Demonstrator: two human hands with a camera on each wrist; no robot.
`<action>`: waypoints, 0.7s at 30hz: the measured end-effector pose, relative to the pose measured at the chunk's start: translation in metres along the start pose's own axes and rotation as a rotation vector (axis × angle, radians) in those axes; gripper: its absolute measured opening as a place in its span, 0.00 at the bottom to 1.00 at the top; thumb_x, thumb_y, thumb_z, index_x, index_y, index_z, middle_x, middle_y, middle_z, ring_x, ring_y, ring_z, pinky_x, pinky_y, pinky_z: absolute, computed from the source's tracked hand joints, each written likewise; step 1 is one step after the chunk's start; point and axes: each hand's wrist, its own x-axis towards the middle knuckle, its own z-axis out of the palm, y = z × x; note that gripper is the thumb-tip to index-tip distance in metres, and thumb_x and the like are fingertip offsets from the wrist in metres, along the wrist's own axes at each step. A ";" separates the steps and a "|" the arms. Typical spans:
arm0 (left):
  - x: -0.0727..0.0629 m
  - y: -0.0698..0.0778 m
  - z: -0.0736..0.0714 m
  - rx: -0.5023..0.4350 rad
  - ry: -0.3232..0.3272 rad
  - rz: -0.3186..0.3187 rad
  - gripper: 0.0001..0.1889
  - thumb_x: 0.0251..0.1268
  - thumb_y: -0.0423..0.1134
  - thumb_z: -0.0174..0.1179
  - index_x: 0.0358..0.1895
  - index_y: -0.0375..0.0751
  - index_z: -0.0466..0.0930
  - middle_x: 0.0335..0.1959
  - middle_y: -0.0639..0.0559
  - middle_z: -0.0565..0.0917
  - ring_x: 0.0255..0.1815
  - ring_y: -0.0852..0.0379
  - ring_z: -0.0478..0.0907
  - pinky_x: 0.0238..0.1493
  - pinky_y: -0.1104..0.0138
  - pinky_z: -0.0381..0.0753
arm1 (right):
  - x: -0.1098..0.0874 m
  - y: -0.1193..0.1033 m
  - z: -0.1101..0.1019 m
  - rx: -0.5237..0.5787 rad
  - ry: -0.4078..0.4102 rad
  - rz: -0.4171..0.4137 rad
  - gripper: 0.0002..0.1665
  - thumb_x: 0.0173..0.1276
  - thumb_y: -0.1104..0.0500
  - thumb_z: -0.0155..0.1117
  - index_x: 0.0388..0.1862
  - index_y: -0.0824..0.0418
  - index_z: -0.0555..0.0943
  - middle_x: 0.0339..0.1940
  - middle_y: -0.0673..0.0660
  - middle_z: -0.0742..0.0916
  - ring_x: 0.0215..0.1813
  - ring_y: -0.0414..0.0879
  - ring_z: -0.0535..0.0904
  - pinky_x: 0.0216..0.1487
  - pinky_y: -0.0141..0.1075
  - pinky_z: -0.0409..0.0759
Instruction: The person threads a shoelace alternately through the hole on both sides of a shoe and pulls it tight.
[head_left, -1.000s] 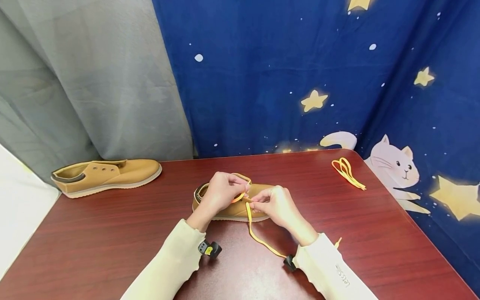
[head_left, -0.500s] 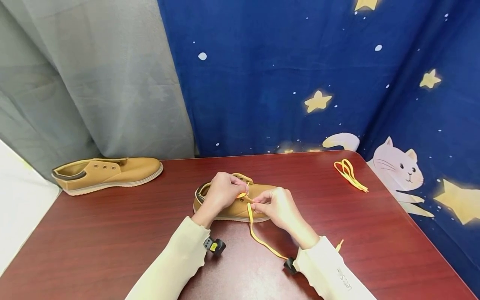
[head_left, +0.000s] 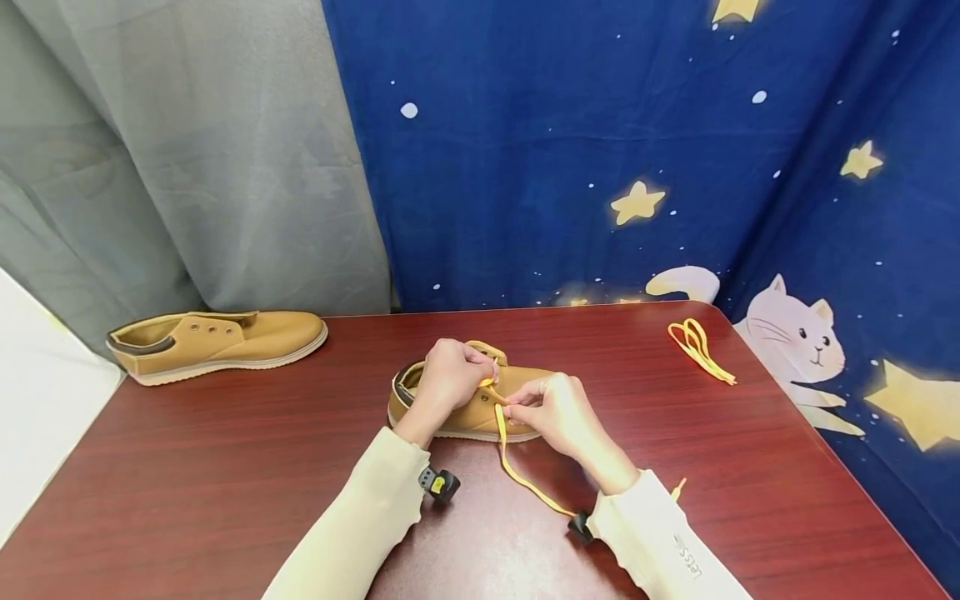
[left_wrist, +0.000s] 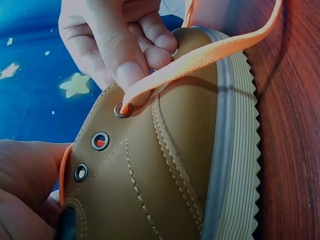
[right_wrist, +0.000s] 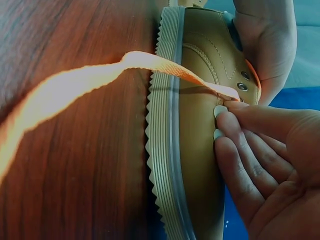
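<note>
A tan shoe [head_left: 528, 381], toe to the right, lies between both hands on the table. A yellow-orange shoelace [left_wrist: 210, 56] comes out of its front eyelet [left_wrist: 123, 109], and the long end trails down toward the right sleeve. My right hand [head_left: 553, 414] pinches the eyelet flap beside that front hole, its thumb [left_wrist: 132, 75] right at the lace. Over the shoe's opening, my left hand [head_left: 447, 377] has curled fingers pinching the lace on the inner side. Two other eyelets show in the left wrist view, with orange lace visible behind the middle one [left_wrist: 100, 141].
A second tan shoe [head_left: 277, 335], unlaced, stands at the table's back left. A folded yellow shoelace [head_left: 699, 350] lies at the back right. The reddish-brown table [head_left: 225, 467] meets grey and blue curtains [head_left: 525, 167] behind.
The orange lace loop below the left fingers has become smaller, and the left hand has risen slightly. The right hand keeps its pinch on the flap. The head view has shifted a little.
</note>
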 end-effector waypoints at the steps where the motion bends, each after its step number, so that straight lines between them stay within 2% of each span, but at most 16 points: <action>1: 0.000 0.000 0.000 -0.004 0.004 -0.004 0.04 0.52 0.39 0.71 0.24 0.45 0.91 0.28 0.52 0.89 0.32 0.57 0.77 0.29 0.70 0.70 | 0.001 0.000 -0.001 -0.006 -0.002 -0.005 0.03 0.56 0.60 0.79 0.30 0.56 0.92 0.25 0.49 0.92 0.30 0.35 0.87 0.30 0.26 0.80; 5: -0.001 0.001 0.001 -0.011 0.014 -0.014 0.04 0.52 0.38 0.70 0.24 0.45 0.91 0.29 0.52 0.90 0.32 0.56 0.77 0.28 0.69 0.69 | 0.004 0.004 -0.006 0.012 -0.062 -0.020 0.03 0.58 0.58 0.77 0.32 0.56 0.92 0.26 0.50 0.92 0.29 0.35 0.87 0.29 0.27 0.81; 7: -0.002 0.000 0.001 -0.008 0.017 -0.012 0.04 0.52 0.38 0.70 0.23 0.46 0.91 0.29 0.52 0.90 0.31 0.56 0.76 0.27 0.69 0.69 | 0.008 0.005 -0.009 0.073 -0.099 -0.005 0.05 0.61 0.59 0.75 0.34 0.59 0.92 0.26 0.53 0.92 0.28 0.38 0.88 0.29 0.30 0.83; 9: -0.002 -0.001 0.002 -0.002 0.021 -0.008 0.04 0.52 0.38 0.70 0.22 0.46 0.91 0.29 0.52 0.90 0.30 0.57 0.76 0.27 0.69 0.68 | 0.013 0.006 -0.011 0.143 -0.098 0.030 0.06 0.64 0.61 0.73 0.37 0.62 0.91 0.26 0.57 0.92 0.27 0.42 0.88 0.29 0.32 0.85; 13: -0.001 -0.003 0.003 0.004 0.026 -0.002 0.04 0.52 0.37 0.69 0.23 0.47 0.91 0.30 0.53 0.90 0.30 0.57 0.75 0.27 0.69 0.68 | 0.026 0.005 -0.009 0.156 0.007 0.062 0.08 0.64 0.62 0.72 0.41 0.64 0.90 0.27 0.60 0.91 0.26 0.46 0.89 0.28 0.33 0.85; 17: -0.001 -0.003 0.005 0.008 0.019 0.000 0.04 0.53 0.37 0.69 0.24 0.48 0.92 0.31 0.53 0.90 0.31 0.59 0.76 0.28 0.69 0.69 | 0.035 0.007 -0.003 0.055 0.092 0.053 0.07 0.64 0.60 0.73 0.40 0.60 0.90 0.27 0.56 0.92 0.23 0.41 0.86 0.26 0.30 0.82; 21: -0.002 -0.002 0.003 0.012 0.034 0.001 0.04 0.52 0.37 0.69 0.23 0.48 0.91 0.30 0.54 0.90 0.30 0.58 0.77 0.27 0.69 0.69 | 0.040 0.009 0.000 0.023 0.130 0.017 0.05 0.63 0.58 0.75 0.37 0.57 0.91 0.25 0.54 0.91 0.19 0.36 0.81 0.24 0.28 0.77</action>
